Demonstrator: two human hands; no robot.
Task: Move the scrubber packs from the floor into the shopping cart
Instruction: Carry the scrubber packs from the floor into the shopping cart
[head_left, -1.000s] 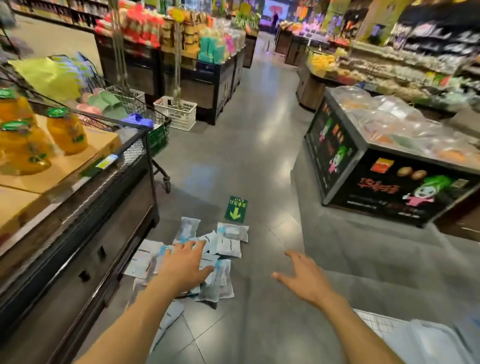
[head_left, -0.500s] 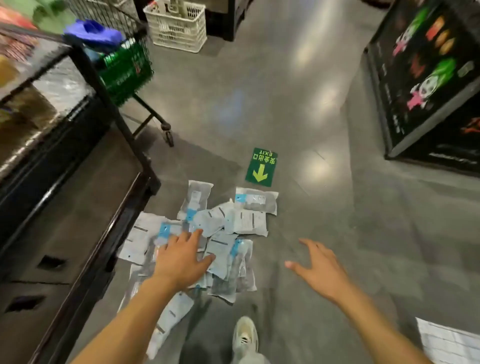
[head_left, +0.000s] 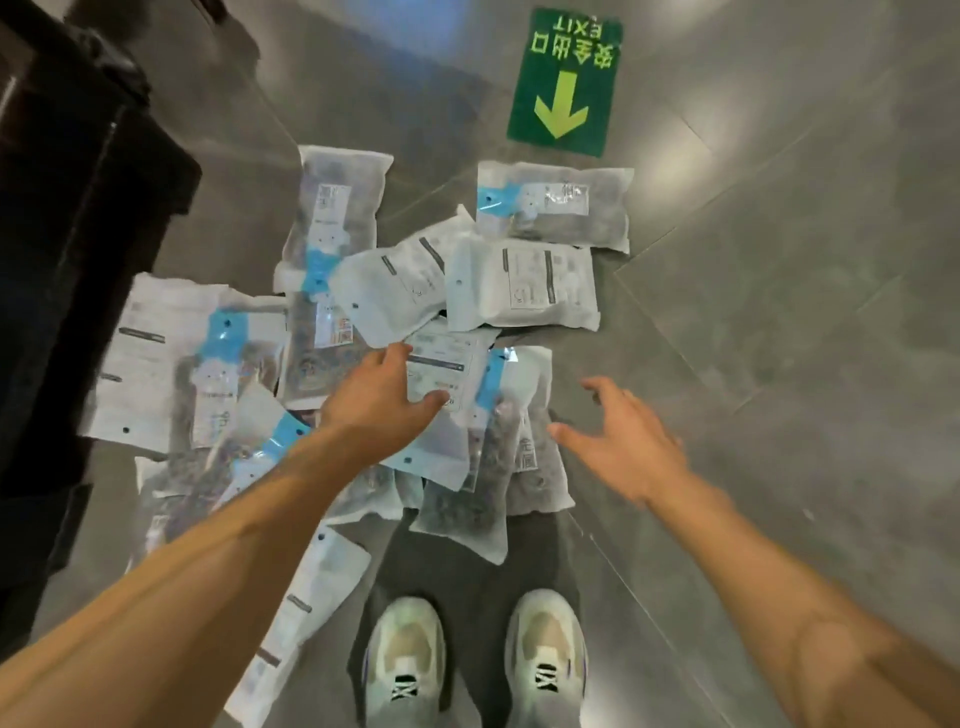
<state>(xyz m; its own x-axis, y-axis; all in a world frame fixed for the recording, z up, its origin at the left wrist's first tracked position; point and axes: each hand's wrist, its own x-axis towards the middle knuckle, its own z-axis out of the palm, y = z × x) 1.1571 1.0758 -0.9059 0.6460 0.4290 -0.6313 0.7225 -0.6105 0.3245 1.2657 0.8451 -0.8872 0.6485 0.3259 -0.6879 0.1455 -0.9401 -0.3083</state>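
Green exit sign (head_left: 563, 80) on grey floor (head_left: 779, 260); dark cabinet (head_left: 67, 234) left.

Bright overhead glare on floor (head_left: 779, 364); slight motion blur, edges warped.

Both arms reach down. The left hand (head_left: 382, 397) has its fingers spread and loose. The right hand (head_left: 626, 441) is spread wide too.

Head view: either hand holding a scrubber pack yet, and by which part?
Nothing is held. The left hand hangs spread over the pile of scrubber packs, fingers uncurled; contact cannot be told. The right hand is open over bare floor.
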